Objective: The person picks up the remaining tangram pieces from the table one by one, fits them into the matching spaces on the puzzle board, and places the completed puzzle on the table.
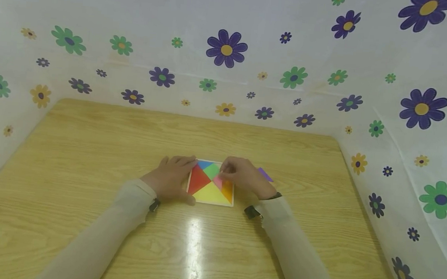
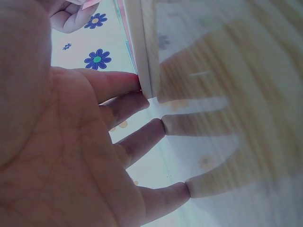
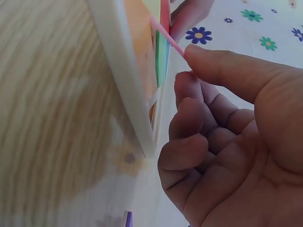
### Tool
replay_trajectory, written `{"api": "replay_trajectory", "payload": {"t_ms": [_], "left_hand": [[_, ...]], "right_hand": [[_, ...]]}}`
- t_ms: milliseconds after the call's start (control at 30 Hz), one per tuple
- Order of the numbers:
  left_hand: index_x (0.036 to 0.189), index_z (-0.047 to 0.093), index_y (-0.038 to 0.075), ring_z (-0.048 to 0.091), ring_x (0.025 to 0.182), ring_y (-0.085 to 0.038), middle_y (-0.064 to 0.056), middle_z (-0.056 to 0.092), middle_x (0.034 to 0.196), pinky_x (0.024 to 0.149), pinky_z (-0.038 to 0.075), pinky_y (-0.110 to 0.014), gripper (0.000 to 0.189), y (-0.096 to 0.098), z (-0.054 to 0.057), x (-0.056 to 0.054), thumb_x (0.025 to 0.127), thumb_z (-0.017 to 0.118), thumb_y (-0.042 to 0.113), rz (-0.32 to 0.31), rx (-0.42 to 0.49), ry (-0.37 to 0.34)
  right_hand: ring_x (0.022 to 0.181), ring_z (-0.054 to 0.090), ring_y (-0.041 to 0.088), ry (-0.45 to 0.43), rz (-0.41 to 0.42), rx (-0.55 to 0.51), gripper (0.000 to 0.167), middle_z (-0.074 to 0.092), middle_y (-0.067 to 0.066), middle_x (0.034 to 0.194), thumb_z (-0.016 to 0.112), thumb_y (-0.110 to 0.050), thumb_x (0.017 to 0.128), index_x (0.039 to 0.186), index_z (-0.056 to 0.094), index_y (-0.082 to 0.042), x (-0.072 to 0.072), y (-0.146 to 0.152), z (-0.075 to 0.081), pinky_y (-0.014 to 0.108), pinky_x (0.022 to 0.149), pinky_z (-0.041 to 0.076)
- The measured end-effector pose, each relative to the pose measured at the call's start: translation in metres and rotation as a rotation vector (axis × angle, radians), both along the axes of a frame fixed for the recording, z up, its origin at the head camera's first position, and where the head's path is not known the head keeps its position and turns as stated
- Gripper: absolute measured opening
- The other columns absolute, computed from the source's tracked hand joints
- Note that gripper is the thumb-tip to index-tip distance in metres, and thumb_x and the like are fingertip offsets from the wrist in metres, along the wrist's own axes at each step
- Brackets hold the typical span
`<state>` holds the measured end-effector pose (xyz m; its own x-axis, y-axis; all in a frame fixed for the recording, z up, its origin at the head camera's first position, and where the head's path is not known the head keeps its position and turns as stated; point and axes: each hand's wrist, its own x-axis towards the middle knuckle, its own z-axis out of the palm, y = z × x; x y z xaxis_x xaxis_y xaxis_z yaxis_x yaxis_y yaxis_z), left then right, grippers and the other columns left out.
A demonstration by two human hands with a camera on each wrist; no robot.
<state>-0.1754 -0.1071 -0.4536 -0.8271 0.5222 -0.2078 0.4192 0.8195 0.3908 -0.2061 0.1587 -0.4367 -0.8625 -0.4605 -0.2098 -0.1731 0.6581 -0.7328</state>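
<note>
A square tangram tray [image 1: 209, 204] with a pale rim lies on the table, holding red [image 1: 198, 179], yellow [image 1: 212, 194], blue, green and orange pieces. Between thumb and index finger, my right hand [image 1: 246, 176] pinches a pink tangram piece [image 3: 166, 36], which is tilted with one end against the pieces in the tray. My left hand [image 1: 170, 178] spreads along the tray's left side. In the left wrist view its straight fingers [image 2: 142, 135] touch the tabletop and the tray's edge. Part of the tray's upper right is hidden behind my right hand.
A purple tangram piece [image 1: 266, 175] lies on the wooden table [image 1: 100, 147] just right of my right hand. White flower-patterned sheeting [image 1: 190, 62] stands behind the table and along both sides.
</note>
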Motion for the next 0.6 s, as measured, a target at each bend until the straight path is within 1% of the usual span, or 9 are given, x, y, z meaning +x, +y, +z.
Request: {"api": "replay_trajectory", "payload": {"t_ms": [100, 267, 467, 600], "left_hand": [[0.165, 0.025, 0.012, 0.021, 0.156, -0.035, -0.006, 0.023, 0.172, 0.123, 0.012, -0.068, 0.121, -0.0003, 0.0000, -0.0003, 0.075, 0.080, 0.069, -0.007, -0.003, 0.008], [0.165, 0.024, 0.011, 0.022, 0.156, -0.034, -0.006, 0.022, 0.172, 0.123, 0.014, -0.068, 0.121, -0.0002, -0.0032, -0.0015, 0.075, 0.078, 0.070, -0.027, -0.018, 0.022], [0.165, 0.024, 0.010, 0.022, 0.156, -0.035, -0.007, 0.023, 0.172, 0.122, 0.013, -0.069, 0.121, -0.0006, -0.0027, -0.0015, 0.075, 0.079, 0.069, -0.023, 0.000, 0.019], [0.165, 0.024, 0.011, 0.021, 0.156, -0.035, -0.007, 0.022, 0.172, 0.122, 0.013, -0.069, 0.121, -0.0010, -0.0022, -0.0013, 0.075, 0.079, 0.070, -0.020, -0.010, 0.018]], "right_hand": [[0.085, 0.059, 0.018, 0.010, 0.003, 0.014, 0.011, 0.067, 0.000, 0.090, 0.075, -0.021, 0.096, 0.097, 0.068, -0.013, -0.0005, 0.0011, -0.0025, 0.031, 0.078, 0.052], [0.084, 0.057, 0.019, 0.017, 0.025, 0.037, 0.013, 0.064, 0.000, 0.090, 0.075, -0.023, 0.096, 0.100, 0.067, -0.014, -0.0011, 0.0029, -0.0068, 0.032, 0.077, 0.051], [0.087, 0.058, 0.019, 0.015, 0.049, 0.091, 0.017, 0.065, 0.001, 0.094, 0.073, -0.023, 0.097, 0.107, 0.066, -0.012, 0.0003, 0.0016, -0.0057, 0.032, 0.078, 0.051], [0.081, 0.055, 0.019, -0.010, 0.035, 0.117, 0.026, 0.062, 0.003, 0.092, 0.074, -0.023, 0.097, 0.117, 0.065, -0.010, 0.0004, -0.0005, -0.0057, 0.031, 0.071, 0.048]]}}
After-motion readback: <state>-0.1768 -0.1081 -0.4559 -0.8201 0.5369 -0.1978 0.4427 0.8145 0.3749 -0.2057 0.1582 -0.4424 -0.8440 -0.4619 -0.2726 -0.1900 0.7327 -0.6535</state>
